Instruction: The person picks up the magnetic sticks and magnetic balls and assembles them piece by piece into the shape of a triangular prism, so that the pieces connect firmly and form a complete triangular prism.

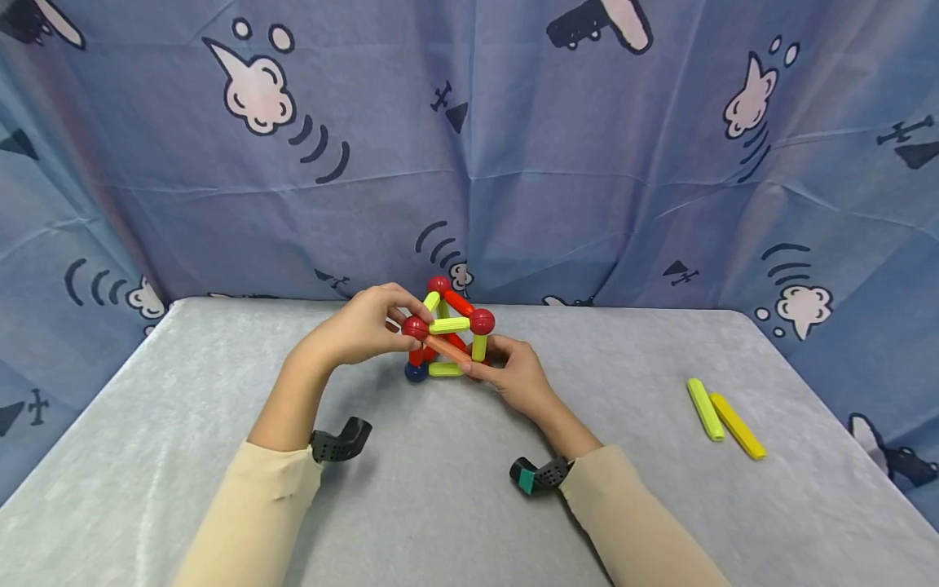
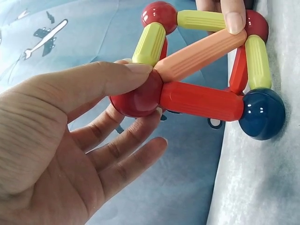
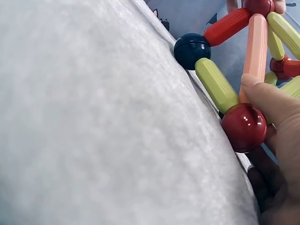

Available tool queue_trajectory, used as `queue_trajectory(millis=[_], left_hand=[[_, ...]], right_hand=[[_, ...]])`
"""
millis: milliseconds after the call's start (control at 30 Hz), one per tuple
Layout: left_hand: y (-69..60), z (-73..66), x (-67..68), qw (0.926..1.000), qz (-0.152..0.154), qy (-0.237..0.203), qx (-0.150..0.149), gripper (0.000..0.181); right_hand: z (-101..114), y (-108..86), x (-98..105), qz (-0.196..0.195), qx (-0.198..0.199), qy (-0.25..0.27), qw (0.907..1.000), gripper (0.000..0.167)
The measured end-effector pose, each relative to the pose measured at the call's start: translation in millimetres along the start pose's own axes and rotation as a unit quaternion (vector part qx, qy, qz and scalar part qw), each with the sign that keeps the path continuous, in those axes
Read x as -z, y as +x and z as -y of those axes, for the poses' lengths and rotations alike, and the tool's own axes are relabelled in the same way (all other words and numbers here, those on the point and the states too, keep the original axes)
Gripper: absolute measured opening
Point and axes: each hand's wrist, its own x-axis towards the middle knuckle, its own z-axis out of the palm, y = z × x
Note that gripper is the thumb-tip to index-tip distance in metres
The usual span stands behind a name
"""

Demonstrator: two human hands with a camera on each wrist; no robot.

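A frame of coloured magnetic sticks and balls stands on the table. My left hand holds its upper front-left red ball, thumb on top and fingertips beneath. From that ball an orange stick slants down to the lower right red ball. My right hand grips the stick's lower end, the thumb lying over it; its other fingers are partly hidden behind the frame. A dark blue ball rests at the lower left corner, joined to a red stick and a yellow-green stick.
To the right on the grey cloth-covered table lie a loose yellow-green stick and a yellow stick, side by side. A blue patterned curtain hangs behind the table's far edge.
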Motion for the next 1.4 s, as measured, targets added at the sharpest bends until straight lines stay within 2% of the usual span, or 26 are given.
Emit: queue_trajectory(millis=[200, 333, 433, 567, 667, 767, 833, 900, 1000, 1100, 1167, 1300, 1400], left_hand=[[-0.2, 1.3, -1.0, 1.0, 0.001, 0.002, 0.002, 0.029], [0.1, -4.3, -3.2, 0.9999, 0.013, 0.008, -0.001, 0.027], [2.5, -10.9, -8.3, 0.9994, 0.023, 0.018, -0.02, 0.027], [4.9, -18.3, -16.6, 0.9969, 0.023, 0.047, -0.058, 0.028], [4.3, -24.2, -20.1, 0.9953, 0.023, 0.056, -0.077, 0.027], [3.9, -27.7, -22.0, 0.9949, 0.026, 0.042, -0.088, 0.025], [3.8, -28.3, -22.1, 0.9946, 0.028, 0.027, -0.096, 0.024], [4.4, -27.0, -21.2, 0.9938, 0.019, 0.019, -0.108, 0.023], [5.4, -20.2, -17.3, 0.9926, -0.025, 0.042, -0.111, 0.021], [4.6, -10.4, -11.7, 0.9903, -0.06, 0.102, -0.073, 0.022], [3.8, -4.2, -8.7, 0.9883, -0.058, 0.132, -0.05, 0.024], [4.6, 3.6, -6.7, 0.9891, -0.041, 0.134, -0.045, 0.026], [5.9, 6.5, -6.3, 0.9895, -0.05, 0.126, -0.052, 0.024]], right_hand=[[0, 0.3, 0, 0.003, 0.0, -0.004, 1.0, 0.031], [1, 1.0, 3, -0.007, 0.003, -0.033, 0.9994, 0.036], [2, 2.0, 6, -0.035, 0.0, -0.063, 0.9974, 0.046], [2, 2.6, 7, -0.066, -0.019, -0.07, 0.9951, 0.06], [3, 2.2, 6, -0.08, -0.042, -0.054, 0.9944, 0.061], [4, 2.3, 7, -0.085, -0.054, -0.036, 0.9942, 0.056], [3, 2.9, 10, -0.073, -0.05, -0.031, 0.9956, 0.052], [3, 3.7, 14, -0.045, -0.038, -0.021, 0.998, 0.049], [3, 4.4, 22, 0.022, -0.023, -0.003, 0.9995, 0.047], [6, 3.8, 32, 0.091, -0.023, -0.006, 0.9956, 0.053], [10, 2.6, 36, 0.128, -0.029, -0.022, 0.9911, 0.06], [18, 1.2, 33, 0.159, -0.034, -0.061, 0.9849, 0.08], [22, 1.4, 23, 0.146, -0.026, -0.085, 0.9854, 0.094]])
